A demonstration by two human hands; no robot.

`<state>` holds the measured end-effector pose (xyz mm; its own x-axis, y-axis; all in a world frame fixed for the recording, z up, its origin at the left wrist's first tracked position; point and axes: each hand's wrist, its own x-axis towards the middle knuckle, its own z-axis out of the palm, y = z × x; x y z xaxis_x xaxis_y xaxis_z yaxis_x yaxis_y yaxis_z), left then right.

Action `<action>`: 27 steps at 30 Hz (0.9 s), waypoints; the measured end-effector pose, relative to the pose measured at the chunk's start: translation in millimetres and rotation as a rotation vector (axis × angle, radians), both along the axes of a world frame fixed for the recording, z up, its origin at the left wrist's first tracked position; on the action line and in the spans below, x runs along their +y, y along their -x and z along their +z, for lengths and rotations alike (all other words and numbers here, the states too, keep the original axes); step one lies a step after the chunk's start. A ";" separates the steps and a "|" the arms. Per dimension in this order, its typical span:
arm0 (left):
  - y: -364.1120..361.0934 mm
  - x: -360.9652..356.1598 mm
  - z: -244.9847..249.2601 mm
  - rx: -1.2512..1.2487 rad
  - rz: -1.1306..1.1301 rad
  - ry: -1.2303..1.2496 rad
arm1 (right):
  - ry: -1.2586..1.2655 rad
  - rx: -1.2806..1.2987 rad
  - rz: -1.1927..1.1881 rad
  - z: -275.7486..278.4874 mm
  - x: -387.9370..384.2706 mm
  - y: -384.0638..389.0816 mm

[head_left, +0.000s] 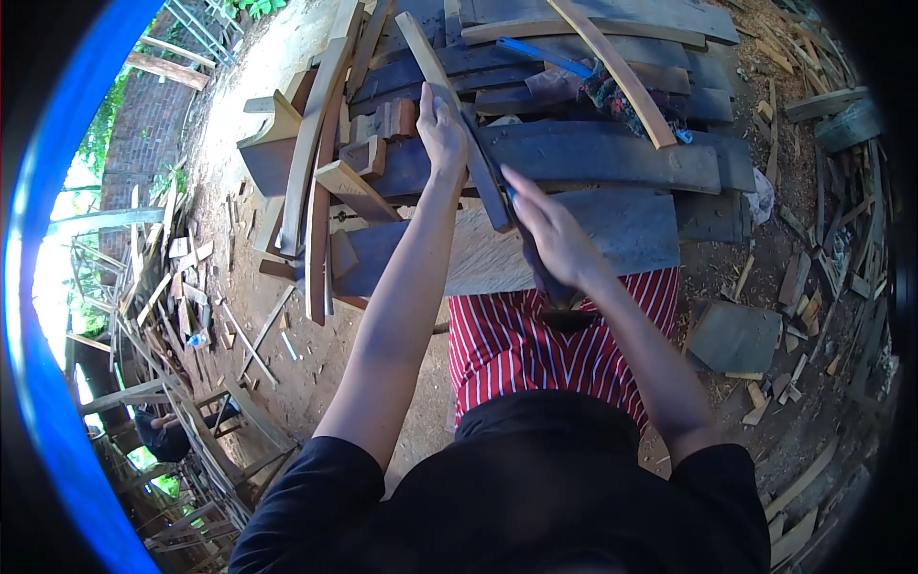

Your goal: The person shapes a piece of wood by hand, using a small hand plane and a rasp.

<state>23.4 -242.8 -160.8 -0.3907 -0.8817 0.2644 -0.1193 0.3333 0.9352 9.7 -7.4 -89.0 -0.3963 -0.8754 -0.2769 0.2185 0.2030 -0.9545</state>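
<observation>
My left hand (443,134) is closed around the upper part of a long wooden strip (488,194), which slants across the workbench boards. Close beside the strip's right edge runs a long, narrow, dark piece (533,253), with its lower end near my lap; I cannot make out its kind. My right hand (557,232) grips this dark piece, thumb side up, with a bit of blue showing by the fingers. Under both lies a wide weathered plank (612,230) at the bench's near edge. Reddish-brown wooden blocks (392,121) sit left of my left hand.
Long wooden strips (313,182) lean on the bench's left side. A curved strip (622,77) lies at the far right by a blue-handled tool (545,55) and a tangled cloth (612,99). Scrap wood (798,287) litters the ground; another person (164,435) is at far left.
</observation>
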 end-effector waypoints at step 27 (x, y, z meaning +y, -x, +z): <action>-4.8 18.0 34.2 -0.008 -0.055 -0.232 | -0.019 0.094 0.061 -6.0 29.5 4.1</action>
